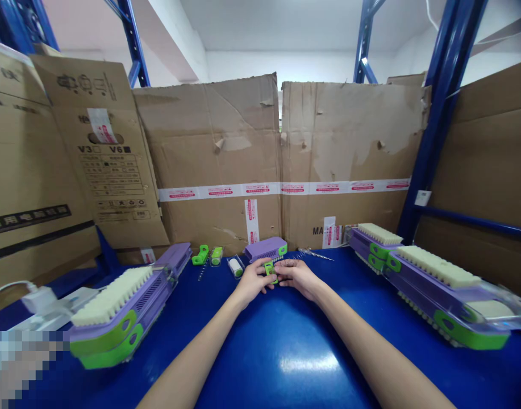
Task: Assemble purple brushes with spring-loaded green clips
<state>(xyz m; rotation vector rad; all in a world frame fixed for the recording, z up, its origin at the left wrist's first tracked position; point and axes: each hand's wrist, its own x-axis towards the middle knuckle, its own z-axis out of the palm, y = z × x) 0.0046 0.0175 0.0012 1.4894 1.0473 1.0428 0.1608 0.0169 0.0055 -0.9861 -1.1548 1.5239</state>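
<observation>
My left hand is closed around a small green plastic part with openings in it, held a little above the blue tabletop. From the other side, my right hand reaches the same part, its fingertips pinched together at the edge; whether they grip the part or something tiny is hidden. Just behind my hands lies a purple brush-like piece with a green end. Left of them are a small clear case with a white and green insert, a green and clear piece and a bright green bracket.
Purple and green brush units with cream pads stand at the left and right. A thin metal tool lies at the back. Cardboard panels wall the rear. A white power strip with a plug is at left.
</observation>
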